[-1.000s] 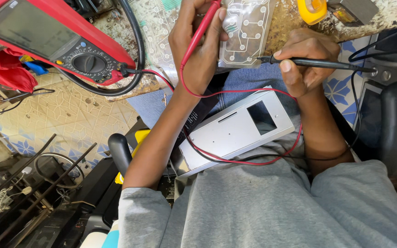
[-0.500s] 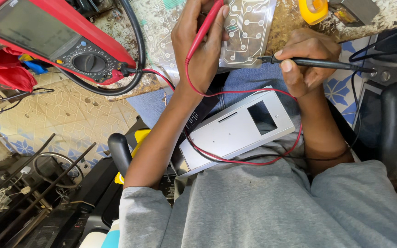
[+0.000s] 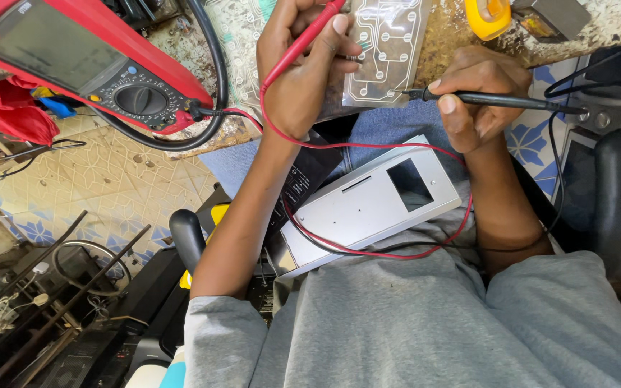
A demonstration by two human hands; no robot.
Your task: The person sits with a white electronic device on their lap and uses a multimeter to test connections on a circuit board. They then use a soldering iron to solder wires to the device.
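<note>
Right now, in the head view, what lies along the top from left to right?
Red meter → left hand with red probe → clear circuit sheet → right hand with black probe.

Yellow tape roll, grey metal panel.

Bright, even daylight; soft shadows under the arms, sharp focus throughout, slight wide-angle bending at the edges.
</note>
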